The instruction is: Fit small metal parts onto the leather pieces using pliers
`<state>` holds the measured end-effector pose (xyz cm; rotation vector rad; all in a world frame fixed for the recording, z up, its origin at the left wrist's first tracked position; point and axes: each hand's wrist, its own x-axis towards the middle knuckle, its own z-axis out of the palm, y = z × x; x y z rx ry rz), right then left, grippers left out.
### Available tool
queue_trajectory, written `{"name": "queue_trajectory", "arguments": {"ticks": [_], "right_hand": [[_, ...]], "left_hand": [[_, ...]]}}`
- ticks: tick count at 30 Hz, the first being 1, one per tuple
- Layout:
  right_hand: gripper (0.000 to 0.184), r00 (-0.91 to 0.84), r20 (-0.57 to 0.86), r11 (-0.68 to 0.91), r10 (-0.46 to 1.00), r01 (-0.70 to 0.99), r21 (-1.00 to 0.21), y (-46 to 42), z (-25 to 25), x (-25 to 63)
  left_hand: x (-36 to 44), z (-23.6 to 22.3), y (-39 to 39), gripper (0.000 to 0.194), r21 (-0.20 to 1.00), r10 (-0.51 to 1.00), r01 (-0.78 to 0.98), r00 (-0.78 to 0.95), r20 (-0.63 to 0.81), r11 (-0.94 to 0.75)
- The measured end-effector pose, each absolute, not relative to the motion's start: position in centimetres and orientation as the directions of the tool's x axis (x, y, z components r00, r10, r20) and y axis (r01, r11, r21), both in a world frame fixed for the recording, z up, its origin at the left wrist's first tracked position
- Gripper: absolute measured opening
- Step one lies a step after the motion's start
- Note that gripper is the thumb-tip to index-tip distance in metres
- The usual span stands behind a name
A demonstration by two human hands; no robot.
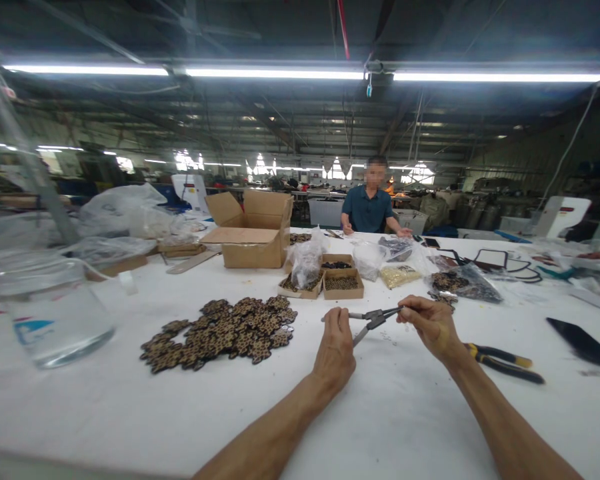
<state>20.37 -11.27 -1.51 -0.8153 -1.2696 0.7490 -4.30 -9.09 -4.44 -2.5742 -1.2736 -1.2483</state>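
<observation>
My left hand (334,350) is closed around the handles of a pair of slim metal pliers (377,319), held above the white table (390,427). The jaws point right, toward my right hand (433,327). Thumb and forefinger of that hand pinch together at the jaw tips, and whatever they hold there is too small to make out. To the left of my left hand lies a heap of flat leopard-patterned pieces with dark edges (225,333). A second pair of pliers with black and yellow handles (505,360) rests beside my right forearm.
Small cardboard trays of tiny parts (343,285) stand ahead, with an open carton (255,247) behind them. A clear pitcher (55,320) of liquid is at left. A dark phone-like slab (583,341) lies at right. Across the table sits a person (370,210); plastic bags (470,283) lie around.
</observation>
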Motion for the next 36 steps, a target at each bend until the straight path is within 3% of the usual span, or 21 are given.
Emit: {"name": "queue_trajectory", "arguments": {"ticks": [28,36], "right_hand": [[0.020,0.213,0.497,0.530,0.842,-0.147,-0.835,-10.78,-2.34,19.75],[0.022,0.189,0.484,0.513,0.854,-0.152,-0.845,-10.89,-2.32,19.87]], "left_hand": [[-4.54,-4.49,-9.07,0.080,0.365,0.726,0.680,0.366,0.583,-0.636],[-4.65,-3.66,-9.36,0.069,0.265,0.728,0.764,0.358,0.585,-0.588]]}}
